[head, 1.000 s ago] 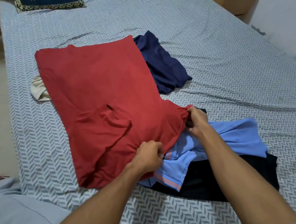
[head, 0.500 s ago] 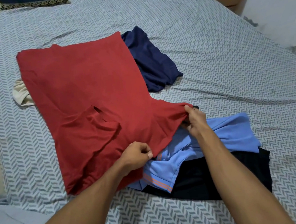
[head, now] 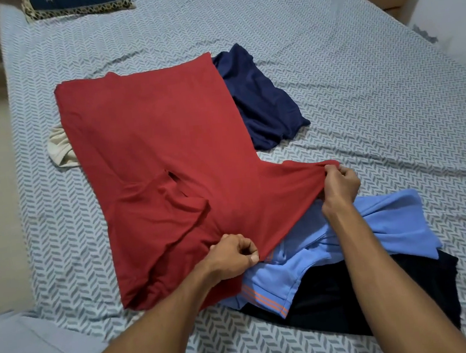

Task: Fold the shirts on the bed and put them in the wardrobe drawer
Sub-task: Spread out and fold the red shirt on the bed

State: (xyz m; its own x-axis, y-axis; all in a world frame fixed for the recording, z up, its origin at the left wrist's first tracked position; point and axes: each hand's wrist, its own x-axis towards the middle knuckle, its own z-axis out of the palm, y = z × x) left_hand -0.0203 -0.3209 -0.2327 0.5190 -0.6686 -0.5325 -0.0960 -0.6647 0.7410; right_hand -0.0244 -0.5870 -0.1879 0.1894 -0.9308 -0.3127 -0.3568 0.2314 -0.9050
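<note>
Red shirt (head: 160, 143) spread flat on the bed (head: 359, 78), one sleeve already turned in over the body; the fold is begun but not finished. Left hand (head: 232, 254) pinches the shirt's near edge between curled fingers and thumb; right hand (head: 339, 183) grips the bunched end of the other sleeve, fingers closed round the cloth and lifting it slightly off the bed. Remaining garments, placed relative to the red shirt: a navy shirt (head: 261, 102) crumpled just beyond its far-right edge, partly overlapped; a cream garment (head: 59, 147) peeking out from under its left edge; a light-blue shirt with orange stripes (head: 387, 227) heaped to its near right, partly under the red cloth and lying on a black garment (head: 352, 301) — none of these appears folded. No wardrobe drawer is in view; judged from this, the task is at an early stage — first shirt half-folded, the rest untouched, nothing yet stored.
</note>
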